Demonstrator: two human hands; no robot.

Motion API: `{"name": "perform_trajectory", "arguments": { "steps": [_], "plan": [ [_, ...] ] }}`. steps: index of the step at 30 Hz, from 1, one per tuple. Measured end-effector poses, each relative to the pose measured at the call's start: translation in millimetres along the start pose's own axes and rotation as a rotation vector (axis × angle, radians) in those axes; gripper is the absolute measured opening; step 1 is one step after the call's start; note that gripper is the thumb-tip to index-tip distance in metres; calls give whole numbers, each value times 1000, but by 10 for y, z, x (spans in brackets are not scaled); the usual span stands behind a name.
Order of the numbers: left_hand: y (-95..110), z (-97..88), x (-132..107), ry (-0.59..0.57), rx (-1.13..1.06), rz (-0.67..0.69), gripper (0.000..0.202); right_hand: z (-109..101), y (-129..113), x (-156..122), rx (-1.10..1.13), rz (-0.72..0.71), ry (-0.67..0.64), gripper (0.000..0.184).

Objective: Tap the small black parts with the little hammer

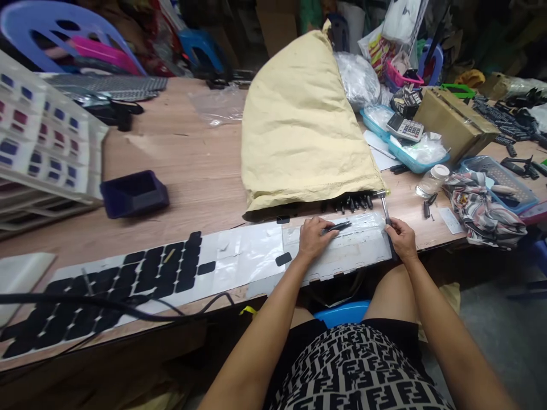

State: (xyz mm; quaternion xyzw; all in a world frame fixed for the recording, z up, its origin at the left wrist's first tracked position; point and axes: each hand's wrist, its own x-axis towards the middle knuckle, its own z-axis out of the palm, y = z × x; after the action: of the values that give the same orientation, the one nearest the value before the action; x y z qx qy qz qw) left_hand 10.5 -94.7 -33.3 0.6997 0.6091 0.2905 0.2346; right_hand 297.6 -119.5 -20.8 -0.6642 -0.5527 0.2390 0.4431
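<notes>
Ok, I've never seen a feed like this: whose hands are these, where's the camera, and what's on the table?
No machine here: these are a person's two bare hands, filmed by one camera worn on the head, looking forward and down. The left hand holds a slim black pen-like piece over a clear plastic sheet at the edge of the wooden table. The right hand grips a thin metal-shafted tool. Behind them lies a pale yellow woven sack with more small black pieces at its mouth. Further left lies a white sheet covered with black pads.
</notes>
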Motion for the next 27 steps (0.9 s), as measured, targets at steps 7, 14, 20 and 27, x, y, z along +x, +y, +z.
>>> {"name": "perform_trajectory", "arguments": {
  "steps": [7, 14, 20, 27],
  "plan": [
    [-9, -21, 10, -12, -33, -2, 16, -76, -331, -305, -78, -231, -67, 34],
    [4, -17, 17, -19, -37, -20, 18, 97, -598, -685, -191, -488, -227, 29],
    [-1, -9, 26, -5, -63, -15, 19, 163, -600, -700, -236, -480, -248, 29],
    [3, -5, 37, 4, -60, -28, 17, 227, -670, -701, -201, -447, -319, 29]
  ]
}}
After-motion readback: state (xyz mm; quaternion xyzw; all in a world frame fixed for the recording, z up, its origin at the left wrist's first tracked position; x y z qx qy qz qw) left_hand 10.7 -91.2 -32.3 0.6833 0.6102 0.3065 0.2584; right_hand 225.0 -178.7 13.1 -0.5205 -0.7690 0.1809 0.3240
